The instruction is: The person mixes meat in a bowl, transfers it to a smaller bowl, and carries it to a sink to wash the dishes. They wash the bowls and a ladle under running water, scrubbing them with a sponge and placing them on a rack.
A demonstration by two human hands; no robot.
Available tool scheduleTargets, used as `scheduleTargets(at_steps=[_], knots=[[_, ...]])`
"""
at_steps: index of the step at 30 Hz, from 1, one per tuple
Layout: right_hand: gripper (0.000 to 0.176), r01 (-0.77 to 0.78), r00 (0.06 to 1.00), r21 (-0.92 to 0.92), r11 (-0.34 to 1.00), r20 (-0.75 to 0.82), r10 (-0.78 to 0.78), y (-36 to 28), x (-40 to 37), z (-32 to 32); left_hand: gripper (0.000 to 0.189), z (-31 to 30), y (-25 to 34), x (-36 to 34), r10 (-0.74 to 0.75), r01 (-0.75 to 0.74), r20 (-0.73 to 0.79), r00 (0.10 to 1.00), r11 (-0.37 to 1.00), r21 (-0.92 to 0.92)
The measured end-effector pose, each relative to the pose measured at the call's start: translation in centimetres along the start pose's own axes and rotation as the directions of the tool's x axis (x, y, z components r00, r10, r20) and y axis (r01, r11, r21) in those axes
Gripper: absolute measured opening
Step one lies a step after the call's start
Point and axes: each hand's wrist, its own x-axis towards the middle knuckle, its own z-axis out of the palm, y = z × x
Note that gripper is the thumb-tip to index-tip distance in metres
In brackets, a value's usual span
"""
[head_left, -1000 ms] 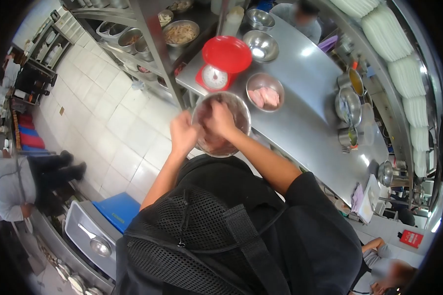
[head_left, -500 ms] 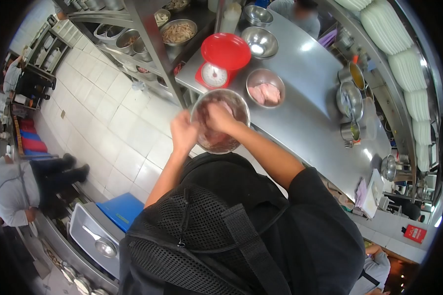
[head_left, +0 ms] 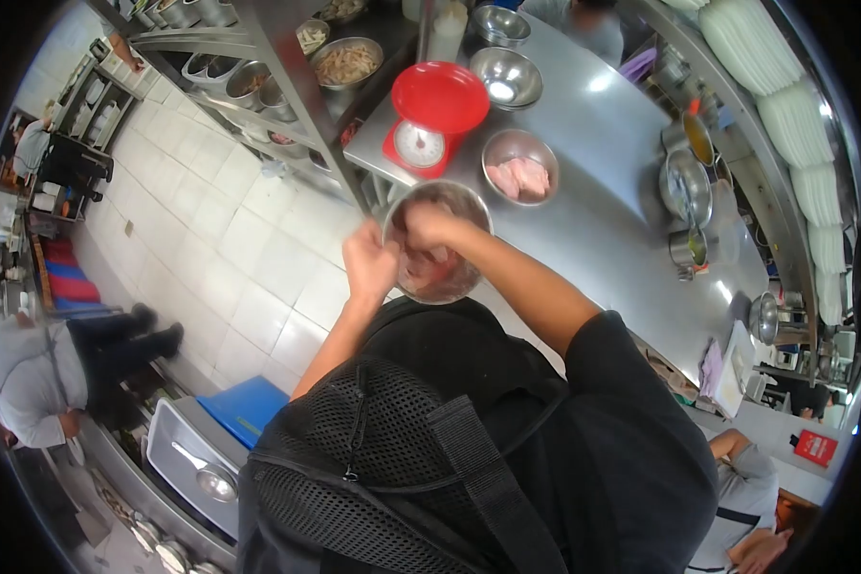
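A steel mixing bowl (head_left: pixel 484 212) is held in front of my body at the table's edge, with reddish raw meat (head_left: pixel 432 270) in it. My left hand (head_left: pixel 370 258) is closed on the bowl's left rim. Inside the bowl is my right hand (head_left: pixel 429 225), its fingers curled down among the contents; the fingertips are hidden. Just beyond, a second steel bowl (head_left: pixel 551 158) with pale pink raw meat pieces (head_left: pixel 518 178) stands on the table. A red kitchen scale (head_left: pixel 419 145) with a round red pan (head_left: pixel 440 98) stands behind the mixing bowl.
The steel table (head_left: pixel 603 230) runs to the right, with empty bowls (head_left: pixel 507 78) at the back and pots (head_left: pixel 679 143) along its far side. A metal shelf post (head_left: pixel 301 91) rises close to my left. Behind it are food bowls (head_left: pixel 347 65). Other people (head_left: pixel 38 373) stand nearby.
My right hand has shifted slightly within the bowl, and more meat shows beneath it. The left hand stays on the rim. The view has turned slightly.
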Motion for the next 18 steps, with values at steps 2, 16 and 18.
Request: scheduleTargets(at_steps=[2, 16, 18], knots=[[0.026, -0.021, 0.997, -0.058, 0.998, 0.071, 0.025, 0.1, 0.0, 0.6, 0.024, -0.3, -0.1, 0.3, 0.024, -0.023, -0.024, 0.999, 0.999, 0.042], [0.042, 0.171, 0.984, -0.078, 0.982, 0.069, -0.166, 1.0, 0.0, 3.5, 0.029, -1.4, -0.5, 1.1, -0.067, 0.066, -0.076, 0.995, 0.998, -0.008], [0.041, 0.22, 0.975, -0.035, 0.975, 0.028, -0.219, 1.5, -0.5, 3.2, 0.029, -1.2, -0.8, 1.0, -0.065, 0.065, -0.076, 0.995, 0.998, -0.006]])
